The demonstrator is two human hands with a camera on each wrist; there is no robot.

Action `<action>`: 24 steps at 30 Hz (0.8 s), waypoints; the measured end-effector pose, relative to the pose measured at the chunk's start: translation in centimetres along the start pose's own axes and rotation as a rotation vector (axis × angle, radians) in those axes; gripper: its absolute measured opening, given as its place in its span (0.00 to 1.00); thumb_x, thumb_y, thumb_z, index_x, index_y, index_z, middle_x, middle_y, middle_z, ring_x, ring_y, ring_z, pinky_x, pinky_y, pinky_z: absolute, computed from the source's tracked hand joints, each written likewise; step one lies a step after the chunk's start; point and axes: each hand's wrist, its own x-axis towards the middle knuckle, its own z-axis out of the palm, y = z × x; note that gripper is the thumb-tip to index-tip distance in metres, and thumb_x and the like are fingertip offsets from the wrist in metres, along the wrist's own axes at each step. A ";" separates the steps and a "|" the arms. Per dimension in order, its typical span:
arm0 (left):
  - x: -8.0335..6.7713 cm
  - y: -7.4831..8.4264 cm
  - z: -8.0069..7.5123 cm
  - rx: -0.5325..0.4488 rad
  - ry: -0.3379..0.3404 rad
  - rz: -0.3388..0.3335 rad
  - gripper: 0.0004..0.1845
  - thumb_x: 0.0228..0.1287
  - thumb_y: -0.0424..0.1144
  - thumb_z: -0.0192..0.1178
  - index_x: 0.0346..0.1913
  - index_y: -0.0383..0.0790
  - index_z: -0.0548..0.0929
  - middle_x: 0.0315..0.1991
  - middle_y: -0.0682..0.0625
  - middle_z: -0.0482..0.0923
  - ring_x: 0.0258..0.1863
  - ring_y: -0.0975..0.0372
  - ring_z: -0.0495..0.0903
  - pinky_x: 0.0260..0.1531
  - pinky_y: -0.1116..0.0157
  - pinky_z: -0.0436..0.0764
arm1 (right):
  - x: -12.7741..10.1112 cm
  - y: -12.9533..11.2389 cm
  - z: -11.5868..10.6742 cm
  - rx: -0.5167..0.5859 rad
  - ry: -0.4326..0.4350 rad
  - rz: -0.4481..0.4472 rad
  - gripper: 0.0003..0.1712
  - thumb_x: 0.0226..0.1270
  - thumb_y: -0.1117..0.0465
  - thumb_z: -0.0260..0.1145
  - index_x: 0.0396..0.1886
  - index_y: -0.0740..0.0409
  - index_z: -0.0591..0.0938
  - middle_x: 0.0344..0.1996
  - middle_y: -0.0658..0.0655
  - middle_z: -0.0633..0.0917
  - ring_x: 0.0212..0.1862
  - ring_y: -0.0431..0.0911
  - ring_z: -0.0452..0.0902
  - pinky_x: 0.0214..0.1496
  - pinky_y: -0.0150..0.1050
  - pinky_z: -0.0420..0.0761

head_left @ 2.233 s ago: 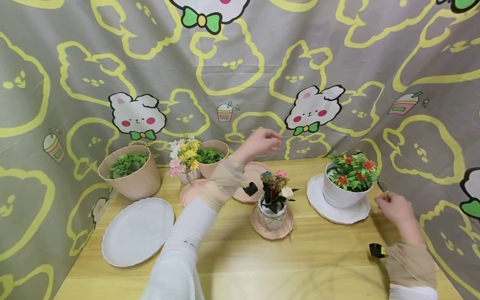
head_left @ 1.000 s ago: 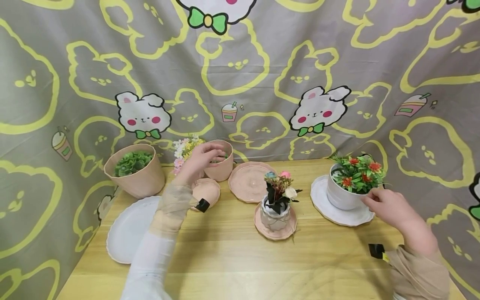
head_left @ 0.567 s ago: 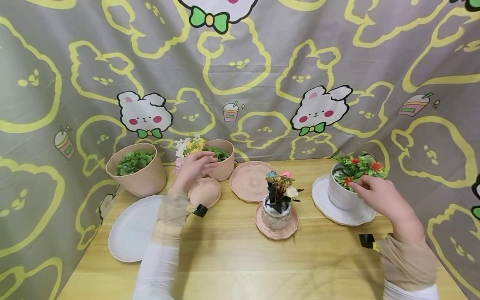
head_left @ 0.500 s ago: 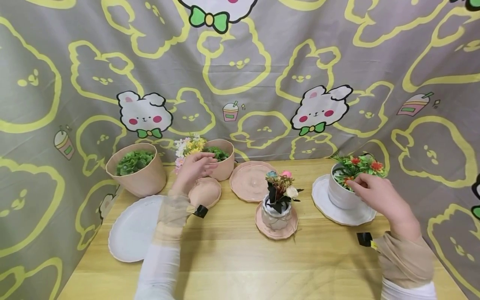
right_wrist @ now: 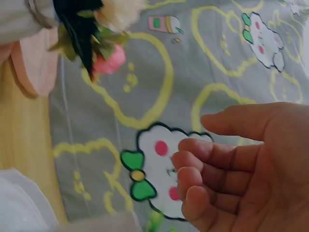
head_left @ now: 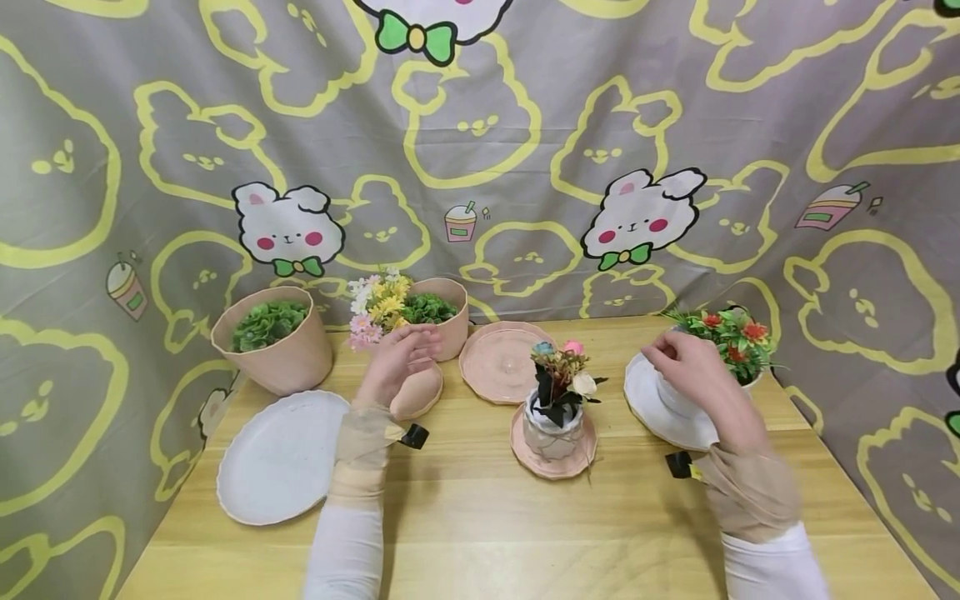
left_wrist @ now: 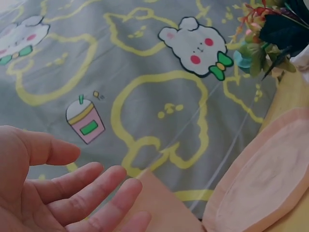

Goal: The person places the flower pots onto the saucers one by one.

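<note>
My left hand hovers palm-down over a small pink saucer, just in front of a pastel flower bunch and a small pink pot. In the left wrist view the left hand's fingers are straight and relaxed and hold nothing. My right hand is at the left front of a white pot with red flowers, which stands on a white plate. In the right wrist view the right hand's fingers are loosely curled around nothing.
A small white vase of flowers stands on a pink saucer at the centre. Behind it lies a pink plate. A large pink pot of greenery and a white plate sit at the left. Patterned cloth walls off three sides.
My left hand has drawn back from the small pink pot's rim to over the small saucer. My right hand has moved from the right of the white pot to its left front.
</note>
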 end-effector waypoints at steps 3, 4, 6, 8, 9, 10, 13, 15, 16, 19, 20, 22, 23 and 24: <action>0.3 -0.9 0.3 -0.041 0.017 -0.013 0.19 0.73 0.38 0.49 0.62 0.37 0.74 0.44 0.53 0.85 0.50 0.54 0.83 0.58 0.51 0.78 | 0.8 -0.1 0.9 0.010 0.007 -0.004 0.18 0.75 0.50 0.54 0.39 0.61 0.79 0.26 0.56 0.81 0.27 0.45 0.73 0.31 0.37 0.71; 0.4 -1.2 0.4 -0.053 0.020 -0.019 0.19 0.73 0.38 0.49 0.62 0.37 0.74 0.45 0.52 0.85 0.50 0.54 0.83 0.58 0.51 0.78 | 1.0 -0.1 1.2 0.013 0.012 -0.001 0.18 0.76 0.50 0.54 0.39 0.61 0.79 0.26 0.56 0.81 0.27 0.44 0.74 0.31 0.37 0.71; 0.5 -1.7 0.7 -0.076 0.025 -0.036 0.19 0.73 0.38 0.49 0.63 0.37 0.73 0.48 0.50 0.84 0.51 0.54 0.82 0.61 0.49 0.76 | 1.4 -0.1 1.6 0.025 0.025 0.008 0.18 0.75 0.50 0.54 0.40 0.61 0.79 0.26 0.56 0.81 0.27 0.44 0.74 0.32 0.37 0.72; 0.7 -2.0 0.9 -0.078 0.021 -0.046 0.20 0.74 0.39 0.49 0.64 0.37 0.72 0.53 0.47 0.82 0.52 0.55 0.82 0.62 0.49 0.75 | 1.7 -0.1 1.9 0.039 0.040 0.015 0.18 0.75 0.50 0.54 0.39 0.61 0.79 0.26 0.56 0.82 0.27 0.44 0.75 0.32 0.37 0.72; 0.7 -2.2 1.1 -0.082 0.024 -0.049 0.20 0.74 0.40 0.49 0.64 0.37 0.72 0.55 0.45 0.81 0.53 0.55 0.82 0.63 0.49 0.74 | 1.9 -0.1 2.0 0.046 0.045 0.018 0.18 0.75 0.50 0.54 0.39 0.61 0.79 0.26 0.56 0.81 0.27 0.44 0.75 0.32 0.37 0.72; 0.8 -2.3 1.2 -0.086 0.026 -0.049 0.20 0.75 0.40 0.49 0.64 0.37 0.72 0.57 0.43 0.80 0.53 0.55 0.81 0.64 0.49 0.74 | 2.1 0.0 2.1 0.054 0.049 0.018 0.18 0.75 0.50 0.54 0.39 0.61 0.79 0.26 0.57 0.81 0.27 0.45 0.75 0.31 0.37 0.72; 0.8 -2.6 1.6 -0.100 0.039 -0.041 0.20 0.75 0.41 0.48 0.64 0.36 0.72 0.59 0.39 0.77 0.54 0.54 0.81 0.65 0.49 0.73 | 2.9 0.0 2.3 0.066 0.062 0.007 0.17 0.75 0.51 0.54 0.37 0.62 0.79 0.26 0.58 0.81 0.26 0.45 0.75 0.29 0.36 0.72; 0.9 -2.8 1.6 -0.115 0.067 -0.039 0.19 0.75 0.41 0.49 0.62 0.35 0.74 0.57 0.39 0.78 0.52 0.54 0.81 0.64 0.49 0.74 | 3.5 0.0 2.5 0.083 0.057 0.003 0.17 0.75 0.52 0.55 0.37 0.63 0.78 0.26 0.59 0.81 0.26 0.45 0.75 0.27 0.36 0.72; 0.9 -2.9 1.7 -0.121 0.082 -0.040 0.19 0.75 0.41 0.49 0.62 0.35 0.74 0.56 0.40 0.79 0.51 0.55 0.82 0.63 0.50 0.75 | 3.9 0.0 2.6 0.093 0.053 0.000 0.17 0.75 0.53 0.55 0.37 0.63 0.78 0.26 0.59 0.81 0.25 0.45 0.75 0.27 0.37 0.73; 0.9 -3.2 1.6 -0.132 0.128 -0.040 0.19 0.74 0.41 0.50 0.61 0.35 0.75 0.50 0.44 0.82 0.47 0.57 0.83 0.59 0.52 0.79 | 5.0 -0.1 3.0 0.115 0.022 0.004 0.17 0.75 0.53 0.55 0.37 0.64 0.77 0.26 0.60 0.81 0.25 0.45 0.76 0.25 0.37 0.74; 1.0 -3.3 1.5 -0.134 0.140 -0.040 0.19 0.74 0.42 0.50 0.60 0.35 0.76 0.48 0.45 0.82 0.45 0.58 0.84 0.57 0.53 0.80 | 5.4 -0.1 3.1 0.119 0.013 0.005 0.17 0.75 0.53 0.55 0.37 0.64 0.78 0.27 0.60 0.82 0.25 0.45 0.76 0.25 0.36 0.75; 1.0 -3.5 1.4 -0.142 0.153 -0.037 0.18 0.74 0.42 0.50 0.60 0.36 0.76 0.45 0.48 0.83 0.44 0.60 0.84 0.55 0.55 0.81 | 6.2 -0.1 3.5 0.117 0.001 0.003 0.17 0.74 0.54 0.55 0.37 0.65 0.78 0.28 0.61 0.83 0.25 0.45 0.77 0.26 0.36 0.76; 1.1 -3.5 1.3 -0.147 0.160 -0.034 0.18 0.74 0.42 0.50 0.59 0.36 0.76 0.44 0.48 0.83 0.43 0.60 0.84 0.53 0.56 0.82 | 6.6 -0.1 3.7 0.114 -0.006 0.001 0.17 0.74 0.54 0.55 0.37 0.64 0.78 0.28 0.61 0.83 0.26 0.46 0.77 0.26 0.35 0.76; 1.1 -3.6 1.3 -0.148 0.166 -0.030 0.18 0.74 0.42 0.50 0.59 0.36 0.76 0.43 0.49 0.83 0.42 0.60 0.84 0.52 0.57 0.83 | 7.0 0.0 3.9 0.111 -0.011 -0.001 0.16 0.74 0.54 0.55 0.37 0.64 0.78 0.29 0.61 0.83 0.27 0.46 0.78 0.27 0.35 0.77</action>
